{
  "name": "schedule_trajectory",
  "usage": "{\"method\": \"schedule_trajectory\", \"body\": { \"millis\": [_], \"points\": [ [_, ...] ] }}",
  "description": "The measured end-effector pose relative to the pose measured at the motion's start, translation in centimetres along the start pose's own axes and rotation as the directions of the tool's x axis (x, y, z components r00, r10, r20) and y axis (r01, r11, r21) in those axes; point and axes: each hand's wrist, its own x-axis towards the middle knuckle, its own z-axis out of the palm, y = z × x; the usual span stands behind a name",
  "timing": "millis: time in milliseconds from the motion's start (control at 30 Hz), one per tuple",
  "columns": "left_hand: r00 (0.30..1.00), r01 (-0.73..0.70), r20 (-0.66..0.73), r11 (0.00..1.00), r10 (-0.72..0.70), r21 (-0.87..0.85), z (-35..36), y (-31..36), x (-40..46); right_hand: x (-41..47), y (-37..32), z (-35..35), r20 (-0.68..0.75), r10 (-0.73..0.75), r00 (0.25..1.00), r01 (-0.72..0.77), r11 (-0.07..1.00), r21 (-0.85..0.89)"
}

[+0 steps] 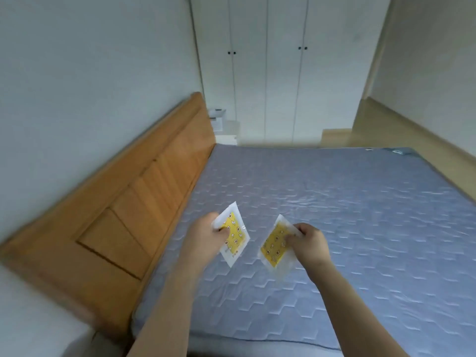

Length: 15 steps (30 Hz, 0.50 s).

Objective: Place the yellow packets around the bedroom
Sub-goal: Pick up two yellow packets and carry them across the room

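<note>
Two packets over the mattress (334,215): left hand (206,238) pinches one packet (235,237), right hand (307,243) pinches the other packet (274,247), each hanging inward from its fingers.

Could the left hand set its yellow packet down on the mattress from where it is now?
Probably yes. The left hand pinches its yellow packet right above the blue quilted mattress, near the wooden headboard. Nothing lies between packet and mattress, and the right hand holds its own packet off to the side.
</note>
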Motion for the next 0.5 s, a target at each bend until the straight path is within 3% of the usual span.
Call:
{"method": "schedule_trajectory", "body": {
  "millis": [300, 500],
  "points": [
    [0.913, -0.301, 0.266, 0.951, 0.309, -0.069, 25.1, 23.0, -5.0, -0.9, 13.1, -31.7, -0.405, 0.163, 0.9, -0.139, 0.986, 0.087],
    [0.759, -0.462, 0.439, 0.873, 0.482, -0.159, 41.0, 36.7, -13.0, -5.6, 21.6, -49.9, -0.613, 0.256, 0.748, -0.216, 0.966, 0.14]
  ]
}}
